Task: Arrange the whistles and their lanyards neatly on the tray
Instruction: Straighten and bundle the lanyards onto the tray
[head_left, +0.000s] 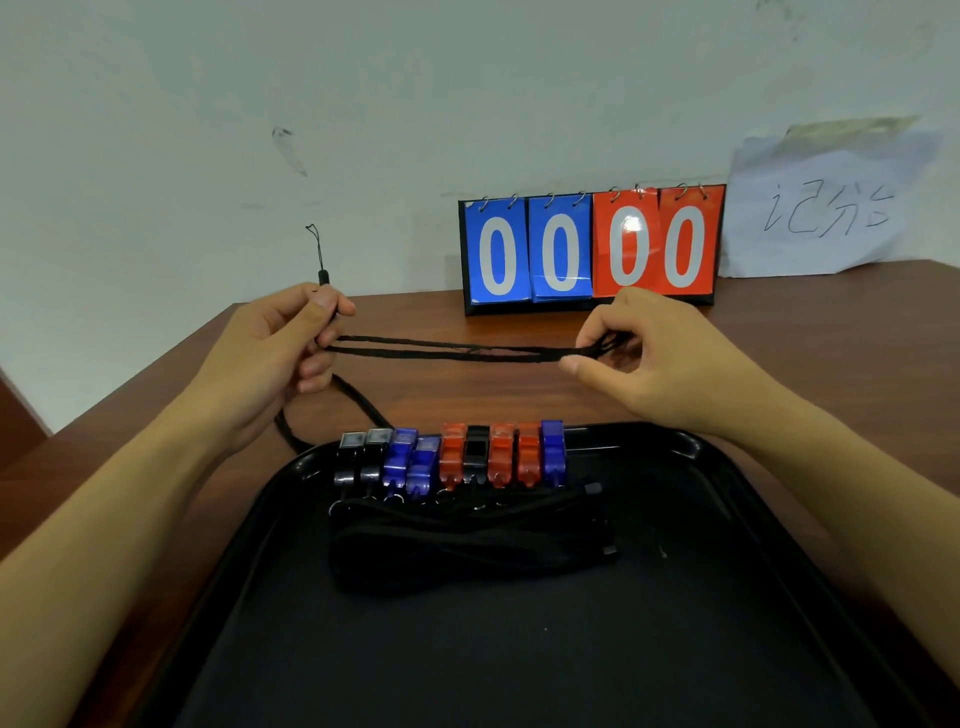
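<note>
A black lanyard (457, 353) is stretched in several strands between my two hands, above the table behind the tray. My left hand (275, 353) pinches one end, with the cord's clip tip sticking up past the thumb and a loop hanging down to the table. My right hand (639, 358) pinches the other end. On the black tray (727, 597) several whistles (452, 457) stand in a row along the far rim: black, blue and orange ones. A bundle of folded black lanyards (467, 545) lies just in front of the row.
A flip scoreboard (592, 249) reading 00 00 in blue and red stands at the back of the brown wooden table (831, 322). A paper sheet with handwriting (826, 208) leans on the wall to its right. The table's left edge runs diagonally near my left arm.
</note>
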